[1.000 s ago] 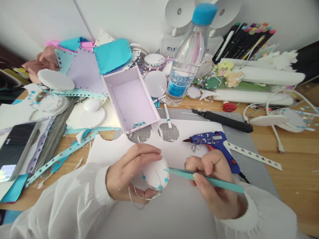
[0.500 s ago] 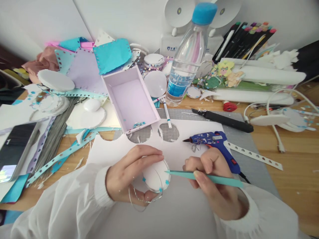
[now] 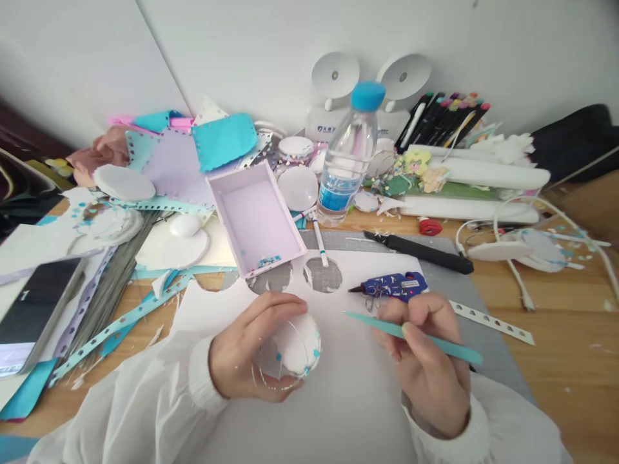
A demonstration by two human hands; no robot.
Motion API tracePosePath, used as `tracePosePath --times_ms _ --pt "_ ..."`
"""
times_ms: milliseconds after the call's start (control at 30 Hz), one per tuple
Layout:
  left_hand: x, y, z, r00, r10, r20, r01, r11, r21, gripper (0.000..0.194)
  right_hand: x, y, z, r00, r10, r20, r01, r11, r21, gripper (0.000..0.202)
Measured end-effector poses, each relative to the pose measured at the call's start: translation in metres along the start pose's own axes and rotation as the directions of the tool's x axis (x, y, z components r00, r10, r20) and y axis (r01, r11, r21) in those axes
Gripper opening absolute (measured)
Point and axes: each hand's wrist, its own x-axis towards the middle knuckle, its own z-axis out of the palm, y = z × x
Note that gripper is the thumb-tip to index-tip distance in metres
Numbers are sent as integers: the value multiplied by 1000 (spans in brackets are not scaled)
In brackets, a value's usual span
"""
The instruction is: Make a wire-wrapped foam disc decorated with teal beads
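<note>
My left hand (image 3: 242, 351) grips a round white disc (image 3: 296, 341) between thumb and fingers, tilting its face toward me. Small blue pieces sit along the disc's edge, and a thin, shiny wire or thread (image 3: 275, 388) loops off its lower left side. In my right hand (image 3: 430, 367) is a pair of slim teal tweezers (image 3: 452, 349), its pointed tip aimed left and apart from the disc. Behind the right hand, partly hidden by it, lies a blue glue gun (image 3: 389, 285). Under both hands spreads a white sheet (image 3: 217, 303) with round cut-outs.
A lilac box (image 3: 256, 222) with blue bits inside stands ahead, beside a water bottle (image 3: 345, 161). A black craft knife (image 3: 425, 252) lies on the grey cutting mat (image 3: 491, 338). A phone (image 3: 43, 309) is at left; markers (image 3: 442, 119) stand at the back right.
The tweezers' tip has drawn away from the disc to the right. My left hand has turned the disc slightly. The view has shifted, showing more wall.
</note>
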Motion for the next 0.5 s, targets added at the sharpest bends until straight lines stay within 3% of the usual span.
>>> tracePosePath --times_ms 133,333,500 --pt "1 -5 0 999 -1 -38 0 1000 -11 80 0 2 0 998 -64 23 65 997 -49 8" --pt "-3 -9 2 999 -18 -34 17 1000 -19 77 -7 7 1 966 -118 232 154 978 -142 12" --pt "-7 -18 1 998 -35 61 34 999 23 96 -1 5 -1 975 -167 149 199 951 -235 7"
